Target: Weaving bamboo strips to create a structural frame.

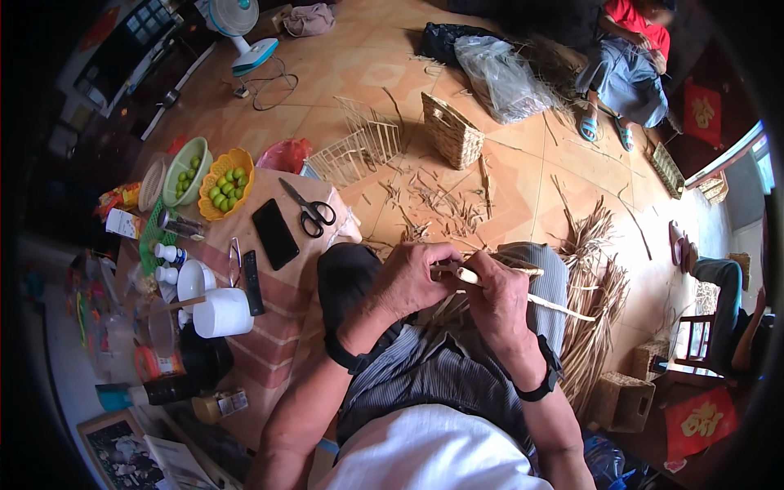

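Note:
Above my lap, my left hand (418, 278) and my right hand (498, 296) meet, fingers pinched together. Between them runs a pale dried plant strip (563, 307), its loose end sticking out to the right past my right hand. A short folded or rolled piece of it shows at the fingertips of my right hand. What lies behind my fingers is partly hidden; some brownish strips show below them. Black-handled scissors (314, 214) and a black phone (275, 234) lie on the table left of my knee.
The cloth-covered table (282, 347) carries bowls of green fruit (227, 194), white cups (223, 313) and a remote (252, 282). A woven basket (452, 131) and basket frame (359, 153) stand ahead among scraps. Dried stalks (600, 294) lie right. Another person (633, 73) sits far right.

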Demonstrator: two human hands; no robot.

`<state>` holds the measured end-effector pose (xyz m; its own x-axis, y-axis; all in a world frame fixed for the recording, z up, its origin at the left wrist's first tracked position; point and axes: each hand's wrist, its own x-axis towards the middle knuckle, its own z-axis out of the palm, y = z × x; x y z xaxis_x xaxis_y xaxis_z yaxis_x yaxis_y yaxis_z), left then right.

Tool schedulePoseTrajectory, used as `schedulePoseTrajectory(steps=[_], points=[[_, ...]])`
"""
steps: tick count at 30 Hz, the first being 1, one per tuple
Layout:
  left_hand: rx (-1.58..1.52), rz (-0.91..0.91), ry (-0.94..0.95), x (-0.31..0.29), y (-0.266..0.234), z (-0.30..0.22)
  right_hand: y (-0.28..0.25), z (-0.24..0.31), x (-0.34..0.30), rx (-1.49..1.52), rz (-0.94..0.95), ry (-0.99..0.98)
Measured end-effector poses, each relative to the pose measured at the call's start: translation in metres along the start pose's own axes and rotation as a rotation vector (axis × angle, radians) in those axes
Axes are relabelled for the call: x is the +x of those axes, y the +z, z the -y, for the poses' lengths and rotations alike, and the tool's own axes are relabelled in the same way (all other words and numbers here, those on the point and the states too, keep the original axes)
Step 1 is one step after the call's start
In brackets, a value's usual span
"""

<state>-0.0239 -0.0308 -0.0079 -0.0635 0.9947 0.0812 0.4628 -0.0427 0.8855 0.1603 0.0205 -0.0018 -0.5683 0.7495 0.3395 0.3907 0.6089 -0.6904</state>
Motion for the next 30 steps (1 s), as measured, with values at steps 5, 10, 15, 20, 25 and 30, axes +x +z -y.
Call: schedulePoseTrajectory(steps=[5,10,15,20,25,30], points=[[0.035,-0.023,0.108,0.000,0.002,0.008,0.000,0.016,0.011,-0.061,0.004,-0.154],[-0.121,0.064,0.106,-0.003,-0.009,0.005,-0.006,0.023,0.012,-0.146,0.010,-0.250],[-0.050,0.009,0.052,-0.003,-0.001,-0.001,-0.017,0.002,0.019,-0.057,-0.064,-0.090],[0.066,0.035,0.241,-0.003,-0.006,0.013,-0.019,0.019,0.016,-0.228,0.032,-0.226],[-0.019,0.031,0.134,-0.006,-0.005,0.011,-0.016,0.026,0.010,-0.241,0.069,-0.352],[-0.062,-0.028,-0.010,-0.007,0.001,-0.001,-0.028,0.005,0.014,-0.170,-0.021,-0.241]])
